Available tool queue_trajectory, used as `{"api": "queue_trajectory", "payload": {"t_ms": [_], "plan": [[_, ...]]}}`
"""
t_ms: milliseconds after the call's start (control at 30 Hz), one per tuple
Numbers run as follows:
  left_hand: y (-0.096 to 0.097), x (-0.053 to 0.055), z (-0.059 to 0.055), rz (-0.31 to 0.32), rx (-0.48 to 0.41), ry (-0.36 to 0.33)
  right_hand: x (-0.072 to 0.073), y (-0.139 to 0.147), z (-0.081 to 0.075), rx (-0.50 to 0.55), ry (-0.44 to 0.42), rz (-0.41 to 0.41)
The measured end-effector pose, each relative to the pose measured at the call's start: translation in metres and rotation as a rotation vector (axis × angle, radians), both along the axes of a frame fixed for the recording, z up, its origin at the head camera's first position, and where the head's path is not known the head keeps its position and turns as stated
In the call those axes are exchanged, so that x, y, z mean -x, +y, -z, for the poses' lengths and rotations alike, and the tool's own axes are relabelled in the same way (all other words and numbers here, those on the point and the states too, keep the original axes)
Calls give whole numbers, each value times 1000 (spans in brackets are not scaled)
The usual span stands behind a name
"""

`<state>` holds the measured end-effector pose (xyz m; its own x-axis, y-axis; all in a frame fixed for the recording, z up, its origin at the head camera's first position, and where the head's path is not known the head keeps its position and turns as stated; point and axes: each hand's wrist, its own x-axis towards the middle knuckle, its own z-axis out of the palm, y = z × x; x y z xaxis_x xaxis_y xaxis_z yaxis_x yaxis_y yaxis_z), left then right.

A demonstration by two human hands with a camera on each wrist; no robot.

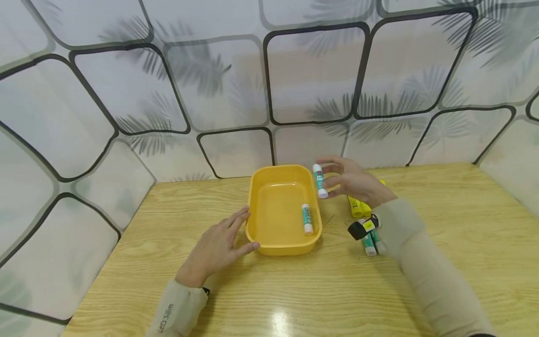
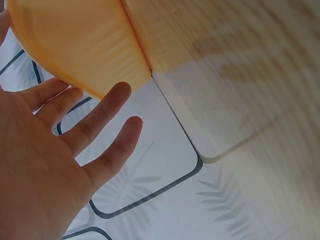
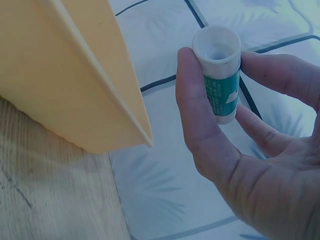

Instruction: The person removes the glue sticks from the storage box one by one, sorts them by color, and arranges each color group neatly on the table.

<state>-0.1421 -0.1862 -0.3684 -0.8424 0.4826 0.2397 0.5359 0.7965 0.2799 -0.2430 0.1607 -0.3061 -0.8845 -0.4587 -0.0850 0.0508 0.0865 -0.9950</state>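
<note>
A yellow plastic tray [image 1: 269, 248] stands on the wooden table, with one white-and-green glue stick [image 1: 307, 220] lying inside along its right wall. My right hand [image 1: 351, 180] pinches another glue stick [image 1: 319, 180] between thumb and fingers, just over the tray's right rim. In the right wrist view this glue stick [image 3: 222, 95] shows its hollow white end, and the tray's wall [image 3: 75, 85] is to its left. Fingers spread, my left hand [image 1: 216, 248] touches the left side of the tray. The left wrist view shows those fingers [image 2: 107, 112] against the tray's outer wall [image 2: 85, 45].
Right of the tray, partly beneath the right forearm, lie more glue sticks [image 1: 369, 244] and yellow tube-like items [image 1: 355, 206]. A patterned cloth wall [image 1: 236, 107] rises behind the wooden table [image 1: 236, 299].
</note>
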Motion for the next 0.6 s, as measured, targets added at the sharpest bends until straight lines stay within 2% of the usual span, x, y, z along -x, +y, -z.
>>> {"api": "queue_trajectory", "payload": {"t_ms": [600], "plan": [[0,1,1,1,-2,6,-21,32,0,-86,73,3]]}}
